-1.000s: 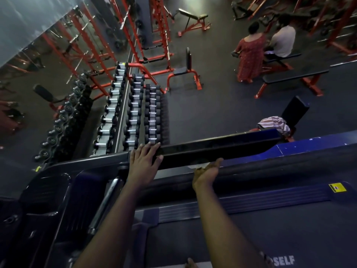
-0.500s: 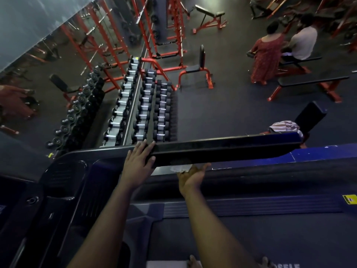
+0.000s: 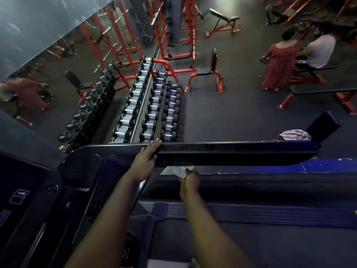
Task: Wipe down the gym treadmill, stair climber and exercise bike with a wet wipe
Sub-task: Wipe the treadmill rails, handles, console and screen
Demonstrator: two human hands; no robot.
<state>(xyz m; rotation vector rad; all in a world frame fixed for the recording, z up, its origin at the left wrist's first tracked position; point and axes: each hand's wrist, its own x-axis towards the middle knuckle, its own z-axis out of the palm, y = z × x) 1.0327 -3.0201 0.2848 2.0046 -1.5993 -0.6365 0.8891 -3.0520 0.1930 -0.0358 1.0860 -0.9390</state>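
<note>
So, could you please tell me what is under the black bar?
Under the bar, the right hand holds a white wipe at its lower edge. The bar covers the fingertips and the rest of the wipe. The left hand rests on top.

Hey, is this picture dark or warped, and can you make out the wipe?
Head view: dim overall, the treadmill nearly black; the wide-angle lens fans the dumbbell rows outward; the white wipe, pinched by the right hand under the handrail, stands out clearly.
</note>
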